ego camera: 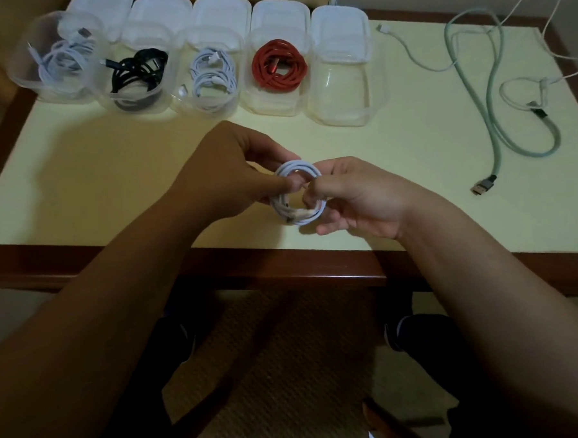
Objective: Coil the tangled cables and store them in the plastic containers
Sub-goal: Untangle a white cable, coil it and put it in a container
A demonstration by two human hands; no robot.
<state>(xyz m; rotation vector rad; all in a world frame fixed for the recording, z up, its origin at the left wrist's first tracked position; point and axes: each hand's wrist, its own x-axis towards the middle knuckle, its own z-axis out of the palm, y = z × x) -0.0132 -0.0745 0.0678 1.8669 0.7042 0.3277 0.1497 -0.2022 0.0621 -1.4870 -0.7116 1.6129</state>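
Above the table's near edge, both hands pinch a coiled white cable (pixel 298 195).

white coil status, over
Both hands, left and right, grip white coil. Fifth box empty. Green cable still loose. Path clear.

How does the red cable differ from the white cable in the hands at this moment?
The red cable lies coiled inside a plastic container; the white cable is gripped above the table by left hand and right hand. Red's coil looks wider. Both are wound in loops.
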